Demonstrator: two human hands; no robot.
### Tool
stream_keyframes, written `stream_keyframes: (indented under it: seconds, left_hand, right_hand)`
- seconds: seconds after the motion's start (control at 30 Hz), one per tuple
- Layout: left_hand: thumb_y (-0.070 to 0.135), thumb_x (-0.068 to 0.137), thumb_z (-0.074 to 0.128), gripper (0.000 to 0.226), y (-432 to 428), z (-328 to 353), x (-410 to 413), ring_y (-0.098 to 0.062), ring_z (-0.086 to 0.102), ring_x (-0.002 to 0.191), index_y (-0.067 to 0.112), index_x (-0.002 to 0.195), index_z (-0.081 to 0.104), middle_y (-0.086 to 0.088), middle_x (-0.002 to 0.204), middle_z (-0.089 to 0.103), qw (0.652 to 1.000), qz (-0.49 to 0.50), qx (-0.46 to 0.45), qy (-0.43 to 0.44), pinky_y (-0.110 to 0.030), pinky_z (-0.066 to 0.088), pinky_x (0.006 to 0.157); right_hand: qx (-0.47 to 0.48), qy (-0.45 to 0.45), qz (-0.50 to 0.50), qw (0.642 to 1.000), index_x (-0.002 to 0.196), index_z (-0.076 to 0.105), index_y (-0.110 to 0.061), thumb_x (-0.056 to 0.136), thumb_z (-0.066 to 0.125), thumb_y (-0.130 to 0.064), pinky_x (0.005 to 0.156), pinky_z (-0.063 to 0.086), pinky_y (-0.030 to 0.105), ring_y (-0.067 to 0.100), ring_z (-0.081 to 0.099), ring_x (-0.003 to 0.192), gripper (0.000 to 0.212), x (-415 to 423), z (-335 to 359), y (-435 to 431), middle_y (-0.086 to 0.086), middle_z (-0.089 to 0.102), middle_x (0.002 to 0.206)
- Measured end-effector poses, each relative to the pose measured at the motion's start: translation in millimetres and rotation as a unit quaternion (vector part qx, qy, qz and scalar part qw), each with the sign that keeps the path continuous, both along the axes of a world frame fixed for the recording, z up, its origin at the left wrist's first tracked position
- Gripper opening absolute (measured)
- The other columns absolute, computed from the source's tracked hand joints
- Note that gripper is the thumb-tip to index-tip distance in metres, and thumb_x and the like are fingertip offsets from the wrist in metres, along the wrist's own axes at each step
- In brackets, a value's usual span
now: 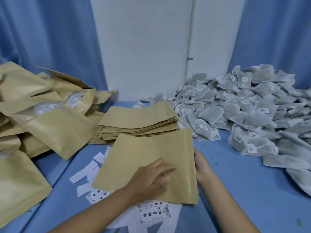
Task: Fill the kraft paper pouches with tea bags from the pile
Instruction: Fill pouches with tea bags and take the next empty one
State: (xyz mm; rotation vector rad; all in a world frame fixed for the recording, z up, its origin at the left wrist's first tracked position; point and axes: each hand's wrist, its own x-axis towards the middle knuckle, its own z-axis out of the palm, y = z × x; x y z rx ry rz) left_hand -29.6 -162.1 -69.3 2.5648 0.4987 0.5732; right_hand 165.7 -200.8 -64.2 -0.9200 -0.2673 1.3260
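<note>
One flat kraft paper pouch (143,158) lies on the blue table in front of me, its zip edge to the right. My left hand (151,179) rests on top of it, fingers spread and blurred. My right hand (202,165) holds the pouch's right edge, its fingers hidden behind the paper. A large pile of grey-green tea bags (244,111) with small white tags fills the right side. A neat stack of empty pouches (139,121) sits just behind the one I hold.
A heap of filled kraft pouches (42,115) covers the left side, some with round windows. Printed labels (154,214) and white paper strips (84,174) lie under and left of the pouch. Blue curtains and a white wall close off the back.
</note>
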Motion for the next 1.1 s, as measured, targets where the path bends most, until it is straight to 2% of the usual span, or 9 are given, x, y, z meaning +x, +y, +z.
stream_keyframes:
  seconds: [0.13, 0.23, 0.4, 0.47, 0.57, 0.7, 0.8, 0.9, 1.1]
  left_hand:
    - [0.063, 0.080, 0.047, 0.069, -14.6, 9.2, 58.1, 0.000, 0.043, 0.113, 0.023, 0.135, 0.040, 0.009, 0.121, 0.037, 0.979, 0.102, -0.170, -0.049, -0.024, 0.039, 0.099]
    - [0.045, 0.082, 0.065, 0.065, -17.8, 9.8, 84.3, -0.004, 0.043, 0.106, 0.019, 0.135, 0.037, 0.005, 0.118, 0.032, 0.967, 0.157, -0.197, -0.049, -0.017, 0.036, 0.092]
    - [0.023, 0.082, 0.070, 0.055, -7.0, 13.0, 89.5, -0.008, 0.046, 0.098, 0.019, 0.130, 0.044, -0.003, 0.115, 0.041, 0.944, 0.193, -0.254, -0.081, -0.015, 0.034, 0.079]
    - [0.019, 0.083, 0.071, 0.049, -3.3, 14.8, 86.2, -0.008, 0.049, 0.087, 0.022, 0.126, 0.046, -0.004, 0.111, 0.045, 0.928, 0.175, -0.314, -0.095, -0.020, 0.040, 0.075]
    - [0.014, 0.084, 0.070, 0.040, 2.7, 18.1, 78.1, -0.004, 0.053, 0.066, 0.022, 0.119, 0.052, 0.001, 0.098, 0.048, 0.885, 0.133, -0.428, -0.131, -0.021, 0.046, 0.061]
    - [0.004, 0.084, 0.066, 0.035, 6.8, 19.7, 72.5, -0.008, 0.055, 0.063, 0.016, 0.116, 0.057, -0.001, 0.094, 0.051, 0.846, 0.127, -0.497, -0.145, -0.023, 0.048, 0.057]
    - [0.003, 0.084, 0.060, 0.012, 4.2, 20.2, 72.6, -0.008, 0.054, 0.054, 0.014, 0.088, 0.060, 0.002, 0.072, 0.056, 0.885, 0.170, -0.416, -0.119, -0.026, 0.049, 0.061]
    - [0.007, 0.083, 0.056, 0.027, 1.4, 18.1, 74.3, -0.012, 0.047, 0.054, 0.017, 0.060, 0.045, 0.003, 0.055, 0.050, 0.955, 0.192, -0.216, -0.074, -0.020, 0.038, 0.055]
    - [0.005, 0.087, 0.055, 0.031, 7.4, 20.5, 69.1, -0.005, 0.028, 0.049, 0.012, 0.061, 0.038, 0.004, 0.055, 0.033, 0.949, 0.209, -0.174, -0.158, -0.018, 0.027, 0.048]
  right_hand:
    - [0.023, 0.040, 0.021, 0.999, 0.104, 0.067, -0.002, 0.099, 0.042, -0.033, 0.085, 0.050, 0.038, 0.026, 0.065, 0.086, 0.040, -12.8, -6.7, -0.8, 0.014, 0.068, 0.089]
    - [0.038, 0.061, 0.035, 0.997, 0.092, 0.070, -0.001, 0.099, 0.043, -0.034, 0.071, 0.058, 0.031, 0.024, 0.070, 0.078, 0.044, -12.4, -7.2, -4.9, 0.013, 0.068, 0.082]
    - [0.043, 0.100, 0.046, 0.993, 0.129, 0.051, -0.001, 0.097, 0.043, -0.035, 0.102, 0.037, 0.038, 0.028, 0.057, 0.102, 0.048, -9.0, -5.3, -3.7, 0.017, 0.057, 0.107]
    - [0.049, 0.109, 0.055, 0.991, 0.133, 0.048, -0.002, 0.097, 0.040, -0.038, 0.096, 0.043, 0.039, 0.030, 0.057, 0.102, 0.051, -11.1, -4.4, -2.2, 0.018, 0.055, 0.111]
    - [0.057, 0.085, 0.074, 0.992, 0.128, 0.050, -0.005, 0.098, 0.033, -0.043, 0.065, 0.046, 0.037, 0.030, 0.060, 0.087, 0.051, -12.5, -5.3, -0.6, 0.018, 0.057, 0.103]
    - [0.072, 0.085, 0.058, 0.992, 0.125, 0.055, -0.004, 0.101, 0.032, -0.039, 0.079, 0.045, 0.041, 0.030, 0.065, 0.093, 0.049, -10.0, -9.6, 0.5, 0.020, 0.065, 0.107]
    - [0.080, 0.055, 0.046, 0.994, 0.120, 0.057, 0.001, 0.103, 0.030, -0.030, 0.078, 0.051, 0.040, 0.030, 0.065, 0.097, 0.044, -11.4, -8.8, -2.4, 0.023, 0.064, 0.112]
    - [0.079, -0.103, 0.029, 0.991, 0.084, 0.067, -0.002, 0.100, 0.038, -0.009, 0.062, 0.054, 0.025, 0.017, 0.068, 0.072, 0.033, -16.3, -9.7, -4.9, 0.016, 0.066, 0.082]
    - [0.058, -0.257, -0.003, 0.965, 0.086, 0.070, -0.002, 0.095, 0.053, -0.010, 0.069, 0.046, 0.034, 0.025, 0.059, 0.075, 0.021, -26.4, -2.5, -15.8, 0.018, 0.066, 0.080]
